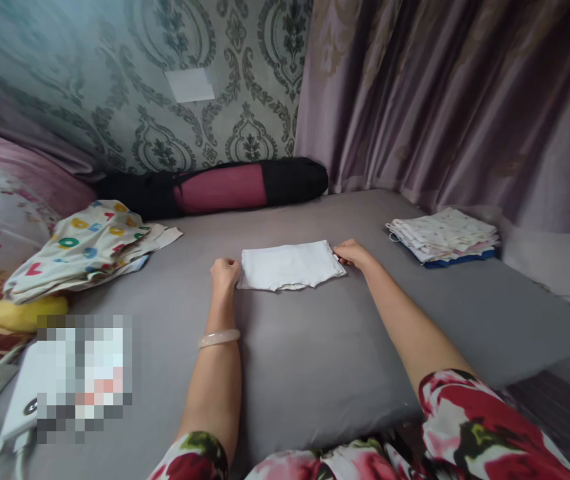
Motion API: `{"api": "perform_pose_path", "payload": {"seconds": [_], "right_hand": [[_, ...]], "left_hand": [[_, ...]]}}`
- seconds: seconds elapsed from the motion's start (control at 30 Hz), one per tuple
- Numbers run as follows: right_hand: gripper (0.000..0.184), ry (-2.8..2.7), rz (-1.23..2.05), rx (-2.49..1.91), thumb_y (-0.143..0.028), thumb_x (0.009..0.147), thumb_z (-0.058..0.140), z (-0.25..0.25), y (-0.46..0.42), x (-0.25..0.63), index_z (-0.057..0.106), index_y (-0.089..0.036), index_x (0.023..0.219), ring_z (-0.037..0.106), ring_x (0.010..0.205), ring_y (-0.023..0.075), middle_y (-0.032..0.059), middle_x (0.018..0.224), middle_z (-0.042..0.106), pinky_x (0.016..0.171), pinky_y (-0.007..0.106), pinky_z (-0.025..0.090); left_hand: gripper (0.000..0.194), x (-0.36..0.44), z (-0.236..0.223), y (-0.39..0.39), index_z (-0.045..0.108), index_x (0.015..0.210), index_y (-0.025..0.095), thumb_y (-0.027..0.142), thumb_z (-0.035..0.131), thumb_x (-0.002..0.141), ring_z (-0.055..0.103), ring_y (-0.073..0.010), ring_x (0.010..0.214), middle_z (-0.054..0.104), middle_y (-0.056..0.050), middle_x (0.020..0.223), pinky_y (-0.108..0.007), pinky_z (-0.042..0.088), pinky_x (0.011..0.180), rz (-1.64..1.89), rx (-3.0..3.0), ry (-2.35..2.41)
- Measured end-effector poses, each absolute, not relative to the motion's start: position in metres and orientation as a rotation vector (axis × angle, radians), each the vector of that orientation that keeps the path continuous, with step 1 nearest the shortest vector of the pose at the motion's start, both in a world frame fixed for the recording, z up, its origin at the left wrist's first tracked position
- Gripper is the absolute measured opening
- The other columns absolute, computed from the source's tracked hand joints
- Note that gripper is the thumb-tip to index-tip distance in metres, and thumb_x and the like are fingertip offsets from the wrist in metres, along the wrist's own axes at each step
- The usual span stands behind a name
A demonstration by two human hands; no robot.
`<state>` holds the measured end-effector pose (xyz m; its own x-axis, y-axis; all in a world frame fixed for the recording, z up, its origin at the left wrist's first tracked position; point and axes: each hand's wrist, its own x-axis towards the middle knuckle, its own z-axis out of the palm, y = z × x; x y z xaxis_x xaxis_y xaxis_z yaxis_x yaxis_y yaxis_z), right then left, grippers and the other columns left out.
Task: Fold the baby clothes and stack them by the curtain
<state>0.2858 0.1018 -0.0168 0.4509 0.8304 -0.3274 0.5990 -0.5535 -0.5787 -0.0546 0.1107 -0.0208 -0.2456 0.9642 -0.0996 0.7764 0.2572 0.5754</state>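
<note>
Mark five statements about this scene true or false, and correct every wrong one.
1. The left hand and right hand are at opposite ends of the folded white cloth. True.
2. The pale bracelet is on the right wrist. False: it is on the left wrist.
3. The letter-printed cloth lies to the left of the left hand. True.
4. The stack of folded cloths sits left of the folded white cloth. False: it sits to the right.
5. The long black-and-maroon roll lies beyond both hands, near the patterned wall. True.
</note>
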Motion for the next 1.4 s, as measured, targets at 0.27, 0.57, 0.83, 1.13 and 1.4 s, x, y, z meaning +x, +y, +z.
{"api": "perform_pose_path", "payload": {"seconds": [0.27, 0.57, 0.83, 1.13, 1.4], "right_hand": [[0.033, -1.328, 0.768, -2.325, -0.039, 0.088, 0.058, -0.017, 0.101, 0.276, 0.066, -0.012, 0.070, 0.040, 0.041, 0.0091, -0.0013, 0.046, 0.049, 0.041, 0.022, 0.028], [0.025, -1.436, 0.675, -2.280, -0.037, 0.080, 0.066, -0.021, 0.101, 0.277, 0.074, -0.014, 0.084, 0.060, 0.061, 0.0116, 0.0021, 0.068, 0.068, 0.050, 0.019, 0.036], [0.018, -1.498, 0.621, -2.266, -0.026, 0.070, 0.070, -0.006, 0.096, 0.266, 0.076, -0.017, 0.085, 0.068, 0.086, 0.0201, 0.0095, 0.089, 0.074, 0.064, 0.020, 0.044], [0.017, -1.372, 0.788, -2.209, -0.017, 0.076, 0.062, 0.005, 0.083, 0.256, 0.070, -0.016, 0.061, 0.067, 0.057, 0.0146, 0.0081, 0.063, 0.072, 0.056, 0.019, 0.047], [0.015, -1.228, 0.900, -2.069, -0.021, 0.083, 0.061, 0.010, 0.078, 0.272, 0.068, -0.015, 0.072, 0.064, 0.049, 0.0103, 0.0039, 0.062, 0.072, 0.045, 0.015, 0.046]], "left_hand": [[0.032, -0.048, -0.019, 0.111, 0.073, 0.093, 0.014, 0.037, 0.053, 0.083, 0.068, -0.0267, 0.092, 0.074, -0.017, 0.089, -0.030, 0.048, 0.074, 0.536, 1.551, 2.069], [0.030, -0.041, -0.008, 0.107, 0.072, 0.083, 0.013, 0.041, 0.062, 0.077, 0.069, -0.0242, 0.082, 0.073, -0.013, 0.075, -0.027, 0.047, 0.067, 0.500, 1.567, 2.021], [0.024, -0.036, -0.001, 0.111, 0.072, 0.082, 0.016, 0.036, 0.064, 0.071, 0.069, -0.0240, 0.083, 0.074, -0.013, 0.082, -0.026, 0.046, 0.064, 0.367, 1.668, 2.053], [0.025, -0.029, 0.022, 0.111, 0.074, 0.081, 0.019, 0.039, 0.064, 0.070, 0.069, -0.0278, 0.086, 0.074, -0.013, 0.085, -0.027, 0.045, 0.060, 0.290, 1.880, 2.090], [0.023, -0.002, 0.053, 0.104, 0.074, 0.075, 0.020, 0.041, 0.066, 0.070, 0.066, -0.0231, 0.074, 0.067, -0.004, 0.064, -0.026, 0.042, 0.059, 0.489, 1.886, 2.001]]}}
